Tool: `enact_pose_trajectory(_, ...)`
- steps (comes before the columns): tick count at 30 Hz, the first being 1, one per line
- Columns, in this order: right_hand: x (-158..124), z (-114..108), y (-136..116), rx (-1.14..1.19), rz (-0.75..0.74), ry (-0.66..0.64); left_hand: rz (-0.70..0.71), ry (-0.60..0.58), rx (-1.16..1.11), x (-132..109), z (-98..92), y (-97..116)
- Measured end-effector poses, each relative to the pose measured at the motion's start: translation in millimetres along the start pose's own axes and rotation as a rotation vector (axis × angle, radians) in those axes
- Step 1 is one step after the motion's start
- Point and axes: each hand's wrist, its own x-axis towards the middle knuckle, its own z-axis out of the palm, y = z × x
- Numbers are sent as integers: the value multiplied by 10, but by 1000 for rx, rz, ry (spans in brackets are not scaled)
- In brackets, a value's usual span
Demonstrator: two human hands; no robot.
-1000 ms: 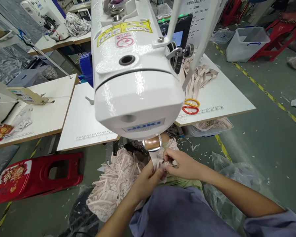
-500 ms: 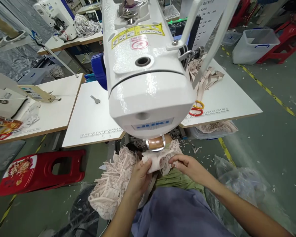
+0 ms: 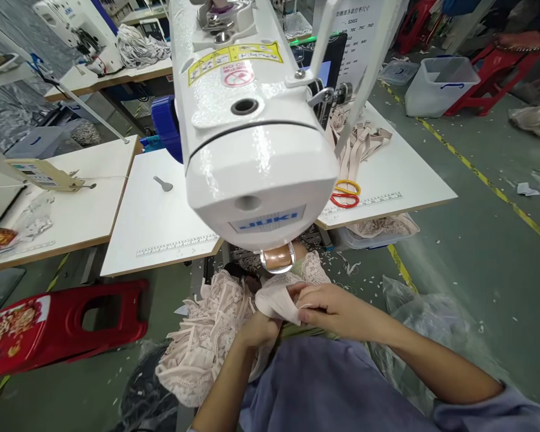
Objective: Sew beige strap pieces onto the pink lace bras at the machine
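A pale pink lace garment piece (image 3: 279, 300) is held over my lap, just below the head of a white sewing machine (image 3: 252, 120). My left hand (image 3: 258, 333) grips it from underneath, fingers curled. My right hand (image 3: 333, 306) closes over its right end, fingers wrapped round the fabric. A heap of similar pink lace pieces (image 3: 202, 342) lies at my left knee, touching the piece I hold.
White work tables (image 3: 153, 222) flank the machine, one with pink straps (image 3: 360, 144) and coloured rubber bands (image 3: 346, 195). A red stool (image 3: 58, 324) lies on the floor at left. Clear plastic bags (image 3: 432, 324) lie at right, a grey bin (image 3: 438, 84) beyond.
My right hand has slid left over the piece and my left hand has dropped lower beneath it; the fabric is now bunched between them.
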Motion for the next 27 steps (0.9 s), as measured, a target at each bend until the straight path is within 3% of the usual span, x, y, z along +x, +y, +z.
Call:
enact_pose_trajectory(4, -21, -41, -28, -181, 82, 203, 92, 250, -281, 60, 215, -133)
enact_pose_trajectory(6, -9, -33, -2, -225, 111, 292, 79, 374, -272, 61, 314, -127)
enact_pose_trajectory(9, 28, -10, 53, -207, 141, 308, 109, 541, -169, 61, 392, -52)
enact_pose_trajectory(12, 45, 1, 95, -187, 157, 314, 109, 545, -62, 60, 382, 24)
enact_pose_trajectory(18, -57, 105, 151, -285, 111, 663, 84, 708, 51, 45, 352, 104)
enact_pose_trajectory(23, -22, 249, 168, -425, -71, 638, 133, 722, 92, 70, 413, 146)
enact_pose_trajectory(27, 41, 248, 160, -475, -79, 639, 141, 634, 62, 52, 442, 161)
